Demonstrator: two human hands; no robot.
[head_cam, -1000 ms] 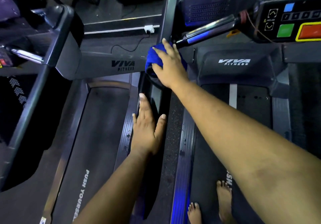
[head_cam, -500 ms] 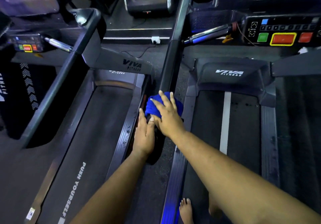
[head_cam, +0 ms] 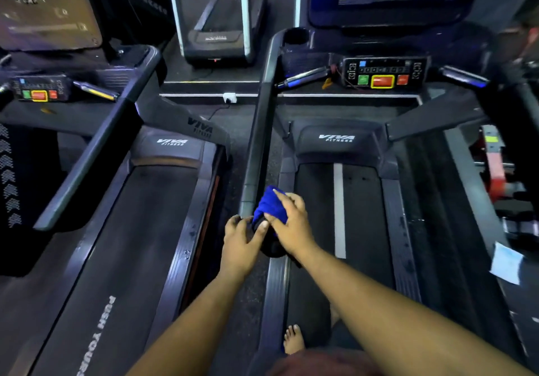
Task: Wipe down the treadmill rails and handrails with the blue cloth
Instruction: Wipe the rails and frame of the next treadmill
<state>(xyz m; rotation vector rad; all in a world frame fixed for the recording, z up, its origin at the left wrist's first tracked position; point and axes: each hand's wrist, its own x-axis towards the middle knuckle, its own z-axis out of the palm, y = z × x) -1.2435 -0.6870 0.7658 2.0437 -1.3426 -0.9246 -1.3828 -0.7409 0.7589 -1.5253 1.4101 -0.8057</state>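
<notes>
blue cloth (head_cam: 269, 204) gripped on handrail (head_cam: 258, 142) by right hand (head_cam: 293, 225).

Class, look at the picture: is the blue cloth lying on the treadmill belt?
No, the right hand holds the cloth against the near end of the handrail, above the belt.

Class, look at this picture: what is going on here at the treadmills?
A person standing on a treadmill is wiping its handrail with a blue cloth. The right hand presses the bunched cloth against the near, lower end of the rail, and the left hand grips that end just beside it. One bare foot shows on the belt. A second treadmill stands to the left, and the console with coloured buttons is ahead.
</notes>
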